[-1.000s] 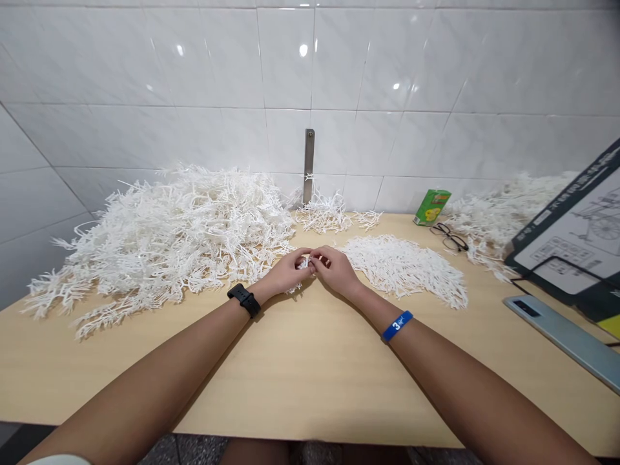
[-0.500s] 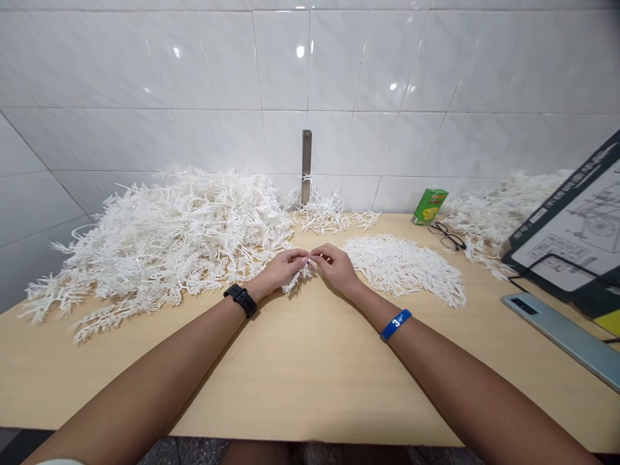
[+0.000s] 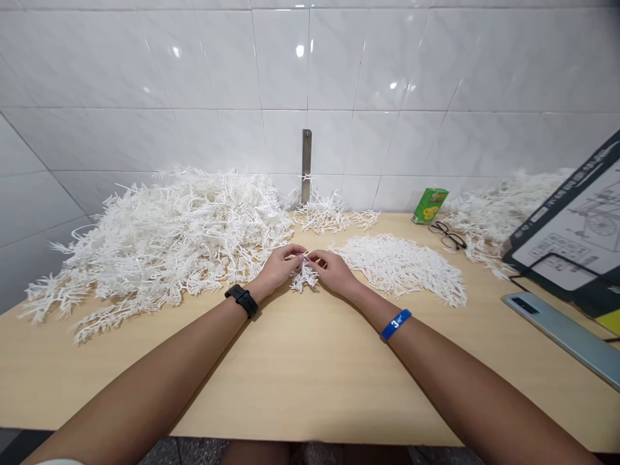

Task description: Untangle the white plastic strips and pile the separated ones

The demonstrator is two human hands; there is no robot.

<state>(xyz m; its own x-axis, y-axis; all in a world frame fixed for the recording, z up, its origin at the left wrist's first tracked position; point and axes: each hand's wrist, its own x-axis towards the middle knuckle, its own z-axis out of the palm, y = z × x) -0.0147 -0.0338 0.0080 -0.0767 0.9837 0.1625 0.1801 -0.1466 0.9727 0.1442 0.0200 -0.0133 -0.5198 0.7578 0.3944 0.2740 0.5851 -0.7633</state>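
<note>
Between my hands hangs a small white branching plastic sprig, its forked tips pointing down toward me. My left hand pinches it near the top with thumb and forefinger. My right hand closes its thumb and fingertips on the same upper end, so the exact grip point is hidden. A big tangled heap of white branching strands lies to the left of my left hand. To the right, close to my right hand, spreads a flatter pile of white sprigs.
An upright metal strip stands by the tiled wall, with loose strands at its foot. Farther right are a green box, eyeglasses, another white heap, a dark printed case and a phone on the table.
The sprig has turned and now hangs more squarely between my hands, its spread tips showing more. My hands have shifted slightly, the right one a little to the left.
</note>
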